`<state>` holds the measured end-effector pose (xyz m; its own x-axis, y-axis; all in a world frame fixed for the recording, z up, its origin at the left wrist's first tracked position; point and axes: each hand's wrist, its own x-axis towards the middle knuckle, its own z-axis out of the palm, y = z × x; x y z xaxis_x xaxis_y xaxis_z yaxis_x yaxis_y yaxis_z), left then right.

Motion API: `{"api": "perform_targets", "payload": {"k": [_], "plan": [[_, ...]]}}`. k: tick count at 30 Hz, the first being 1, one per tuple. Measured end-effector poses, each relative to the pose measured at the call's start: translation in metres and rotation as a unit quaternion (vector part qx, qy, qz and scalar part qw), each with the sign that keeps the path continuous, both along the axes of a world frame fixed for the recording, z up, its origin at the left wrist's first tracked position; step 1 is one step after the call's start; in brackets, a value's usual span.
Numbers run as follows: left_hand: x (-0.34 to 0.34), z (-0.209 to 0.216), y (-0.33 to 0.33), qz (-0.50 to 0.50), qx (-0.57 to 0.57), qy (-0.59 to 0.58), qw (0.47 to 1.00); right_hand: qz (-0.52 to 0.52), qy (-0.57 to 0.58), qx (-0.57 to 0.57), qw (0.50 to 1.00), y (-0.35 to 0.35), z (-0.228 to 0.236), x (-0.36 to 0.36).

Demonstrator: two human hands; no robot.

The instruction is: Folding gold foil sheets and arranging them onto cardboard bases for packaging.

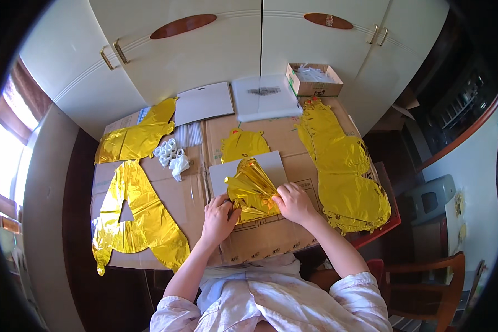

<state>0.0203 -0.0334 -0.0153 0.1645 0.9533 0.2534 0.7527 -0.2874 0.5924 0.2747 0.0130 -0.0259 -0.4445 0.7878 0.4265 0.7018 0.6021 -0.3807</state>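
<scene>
A crumpled gold foil balloon [249, 185], partly folded, lies over a white card [219, 180] in front of me. My right hand [296, 203] pinches the foil at its right side, where creases gather toward the fingers. At the lower left edge, my left hand [220, 221] has its fingers curled down on the same foil; the fingertips are partly hidden. Just beyond the card lies another piece of gold foil [243, 145] with a rounded, tabbed edge. Whether it joins the piece in my hands cannot be seen.
Flat A-shaped foil balloon [146, 221] and another gold balloon [133, 138] lie left; a long lobed one [343, 166] lies right. Small white tape rolls [169, 150], white straws [188, 134], a white board [203, 103], a clear bag [263, 99] and an open carton [314, 83] stand beyond.
</scene>
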Motion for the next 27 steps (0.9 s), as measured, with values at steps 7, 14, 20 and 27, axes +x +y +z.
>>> {"api": "perform_targets", "payload": {"k": [7,14,20,27], "plan": [[0.006,0.0,0.0,0.01,0.066,-0.006,0.998,-0.01,0.011,-0.026,1.0,0.001,0.001,0.0],[0.008,-0.001,0.0,0.013,0.082,-0.001,0.997,-0.06,0.024,-0.001,0.998,0.007,0.001,-0.002],[0.002,-0.002,0.0,0.0,0.08,0.013,0.997,-0.018,-0.128,0.018,0.991,0.015,-0.002,0.004],[0.027,0.02,-0.015,0.034,0.181,0.136,0.973,-0.01,-0.084,0.049,0.995,0.02,-0.012,0.006]]}}
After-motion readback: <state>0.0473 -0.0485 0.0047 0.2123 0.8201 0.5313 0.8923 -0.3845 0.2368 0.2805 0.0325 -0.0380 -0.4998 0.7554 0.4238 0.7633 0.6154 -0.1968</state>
